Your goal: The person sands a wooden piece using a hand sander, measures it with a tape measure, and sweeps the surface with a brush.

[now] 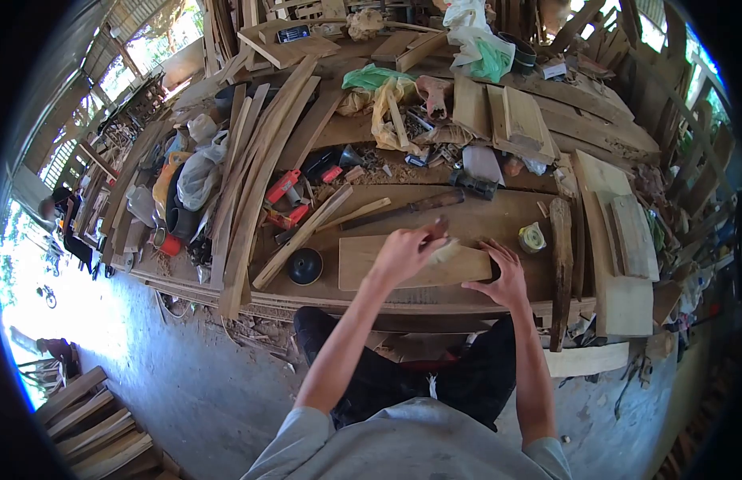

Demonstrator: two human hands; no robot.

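Note:
On the bench in front of me lies a flat wooden board (371, 260), its length running left to right. My left hand (409, 254) is closed around what looks like a brush (445, 251), with a dark handle end above the fist and pale bristles against the board's upper face. At the board's right end, my right hand (507, 276) lies with fingers spread, touching the edge and corner. A round black bowl-like object (304, 266) sits left of the board. Right of my right hand stands a small tub or roll (532, 238) with a pale green-yellow top.
Long planks (267, 176) slant across the bench's left side. Behind the board lie a dark long-handled tool (415, 210) and a red tool (285, 196). More boards (615, 240) and a rough wooden stick (560, 272) lie on the right. A person (71, 224) is far left.

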